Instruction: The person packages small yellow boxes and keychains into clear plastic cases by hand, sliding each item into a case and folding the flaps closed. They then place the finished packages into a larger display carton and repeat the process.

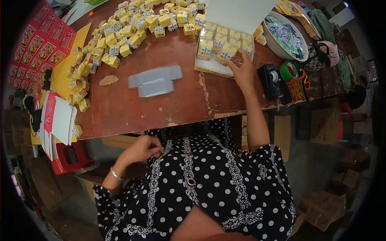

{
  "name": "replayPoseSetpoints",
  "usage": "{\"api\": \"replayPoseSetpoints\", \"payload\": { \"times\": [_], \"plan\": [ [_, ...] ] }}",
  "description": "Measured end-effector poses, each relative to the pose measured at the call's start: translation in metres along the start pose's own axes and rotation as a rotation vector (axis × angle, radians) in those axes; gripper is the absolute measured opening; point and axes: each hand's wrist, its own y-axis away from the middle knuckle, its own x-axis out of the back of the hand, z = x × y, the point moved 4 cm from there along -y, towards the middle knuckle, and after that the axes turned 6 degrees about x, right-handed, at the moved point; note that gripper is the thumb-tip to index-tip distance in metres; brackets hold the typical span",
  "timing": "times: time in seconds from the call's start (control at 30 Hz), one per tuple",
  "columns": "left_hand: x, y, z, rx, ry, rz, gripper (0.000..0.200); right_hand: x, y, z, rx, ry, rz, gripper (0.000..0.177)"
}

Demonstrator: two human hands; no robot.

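My right hand (242, 71) reaches into an open display box (213, 69) at the table's front right. Its thumb and fingers close on a small yellow-and-white box (227, 52), which tilts above the front part of the tray. Behind it, several similar small yellow boxes (221, 31) stand in rows inside the display box, whose white lid (235, 14) is raised at the back. My left hand (141, 149) hangs over my lap, below the table edge, with fingers curled in and nothing visible in them. Flat clear plastic sleeves (156, 81) lie on the table in front of me.
Loose small yellow boxes (128, 31) are heaped across the back and left of the table. At right stand a bowl of sachets (286, 36), a tape dispenser (270, 82) and green tape (288, 71). Red printed sheets (42, 44) and white cards (62, 120) are at left.
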Motion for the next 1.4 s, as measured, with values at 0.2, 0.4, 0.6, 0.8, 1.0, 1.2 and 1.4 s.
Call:
{"api": "replayPoseSetpoints", "payload": {
  "times": [0.2,0.4,0.6,0.8,1.0,1.2,1.4],
  "plan": [
    [-0.029,0.075,-0.066,0.033,-0.173,-0.492,0.030,-0.025,-0.009,0.019,0.043,0.164,-0.026,0.051],
    [-0.039,0.080,-0.051,0.333,0.049,-0.544,0.059,-0.015,-0.003,0.020,-0.018,0.328,-0.055,0.045],
    [-0.032,0.076,0.020,0.392,0.041,-0.568,0.065,0.011,0.025,-0.012,0.062,0.161,0.121,0.030],
    [-0.036,0.081,0.021,0.305,0.237,-0.288,0.068,-0.002,0.075,-0.034,-0.042,-0.073,-0.002,0.016],
    [-0.039,0.074,-0.023,0.407,0.171,-0.463,0.067,-0.054,0.123,-0.064,-0.046,-0.227,-0.307,0.011],
    [-0.033,0.075,-0.037,0.492,0.116,-0.508,0.063,-0.083,0.150,-0.060,0.020,-0.192,-0.536,0.012],
    [-0.029,0.080,-0.037,0.503,0.115,-0.496,0.062,-0.101,0.159,-0.051,0.060,-0.232,-0.508,0.011]
  ]
}}
